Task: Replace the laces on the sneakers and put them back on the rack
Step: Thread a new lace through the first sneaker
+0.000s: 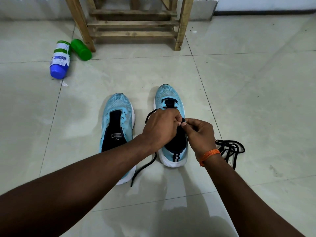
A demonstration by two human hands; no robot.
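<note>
Two light blue sneakers stand on the tiled floor, toes pointing away from me. The left sneaker has no lace and its dark tongue lies open. The right sneaker has a black lace threaded through its front eyelets, one end trailing between the shoes. My left hand and my right hand meet over the right sneaker's tongue, both pinching the lace. A second black lace lies bunched on the floor to the right, behind my right wrist.
A wooden slatted rack stands against the wall ahead. A white bottle with a blue cap and a green bottle lie on the floor at the rack's left leg.
</note>
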